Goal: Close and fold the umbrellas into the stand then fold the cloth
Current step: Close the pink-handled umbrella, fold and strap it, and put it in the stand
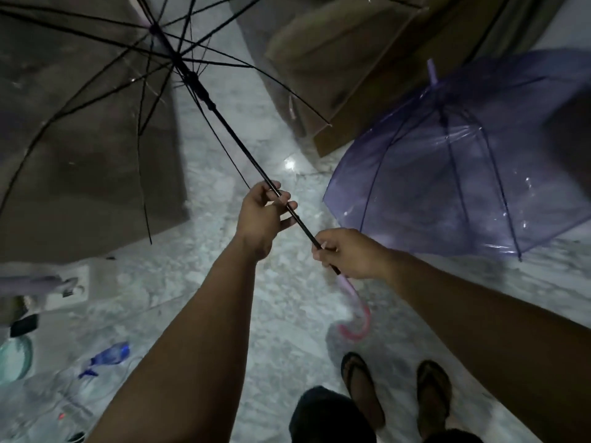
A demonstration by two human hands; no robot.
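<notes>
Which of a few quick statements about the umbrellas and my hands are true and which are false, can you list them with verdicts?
1. Both hands grip the shaft of the clear umbrella. True: the left hand is higher up, the right hand nearer the handle.
2. The clear umbrella is shut. False: its ribs are spread open.
3. The purple umbrella lies open on the floor. True.
4. The handle is black. False: it is pink and curved.
5. The person is barefoot. False: they wear sandals.
</notes>
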